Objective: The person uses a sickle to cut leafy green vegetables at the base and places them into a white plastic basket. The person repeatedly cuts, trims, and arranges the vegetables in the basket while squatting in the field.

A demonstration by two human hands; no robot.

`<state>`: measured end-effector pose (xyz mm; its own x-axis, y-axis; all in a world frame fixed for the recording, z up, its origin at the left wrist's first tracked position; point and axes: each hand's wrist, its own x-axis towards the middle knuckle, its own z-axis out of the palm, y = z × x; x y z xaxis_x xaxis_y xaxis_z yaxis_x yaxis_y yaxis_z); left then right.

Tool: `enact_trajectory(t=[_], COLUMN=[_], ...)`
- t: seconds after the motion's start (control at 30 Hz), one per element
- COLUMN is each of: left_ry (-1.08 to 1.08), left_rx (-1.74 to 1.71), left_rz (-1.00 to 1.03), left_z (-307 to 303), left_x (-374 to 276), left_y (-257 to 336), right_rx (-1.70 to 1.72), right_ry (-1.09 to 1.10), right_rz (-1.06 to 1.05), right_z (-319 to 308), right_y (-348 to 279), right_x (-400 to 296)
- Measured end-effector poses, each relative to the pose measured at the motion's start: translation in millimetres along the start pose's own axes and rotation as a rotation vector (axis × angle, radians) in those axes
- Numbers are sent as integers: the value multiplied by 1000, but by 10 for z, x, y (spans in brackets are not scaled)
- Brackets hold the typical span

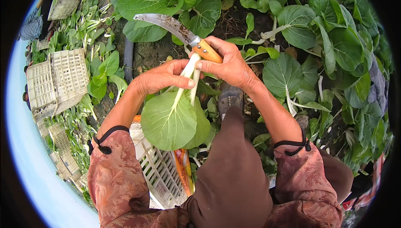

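My left hand point(166, 76) grips the pale stalks of a cut leafy green point(170, 120), like bok choy, whose broad leaves hang down towards my body. In my right hand point(230, 62) is the orange wooden handle of a sickle point(206, 50). Its curved, soil-stained blade point(169, 25) points up and to the left. The right thumb also touches the stalks, near their cut end, just below the handle. Around both hands grow large green plants point(147, 0) in dark soil.
White plastic crates point(58, 83) stand at the left among cut greens. Another crate point(159, 168) lies by my legs beside an orange printed bag point(184, 170). A black hose point(128, 60) runs along the soil. Dense plants point(341, 46) fill the right. Another person point(31, 27) is at the far upper left.
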<state>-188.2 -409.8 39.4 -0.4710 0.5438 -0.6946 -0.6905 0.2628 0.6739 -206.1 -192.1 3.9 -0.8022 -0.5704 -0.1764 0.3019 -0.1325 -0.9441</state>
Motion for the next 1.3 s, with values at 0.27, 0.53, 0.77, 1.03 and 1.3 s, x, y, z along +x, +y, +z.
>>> enact_trajectory(t=[0.27,0.53,0.77,1.03,1.3], left_ry=[-87,545,523,812,924], left_rx=[190,1457,1647,1523,1571], left_rz=[96,191,46,-376,-362], left_z=[799,1303,1133,-46,-1270], left_x=[147,185,613,1439,1206], left_y=[435,681,476,1549,637], right_rx=[-220,-587,-499,-510,-692], right_ry=[223,656,837,701,450], right_rz=[-112,-57,-56,136,132], right_z=[-330,-439,-695,-909,-869], right_y=[-268,-492,-138,334,522], right_x=[-697,-1256,-1431,-733,563])
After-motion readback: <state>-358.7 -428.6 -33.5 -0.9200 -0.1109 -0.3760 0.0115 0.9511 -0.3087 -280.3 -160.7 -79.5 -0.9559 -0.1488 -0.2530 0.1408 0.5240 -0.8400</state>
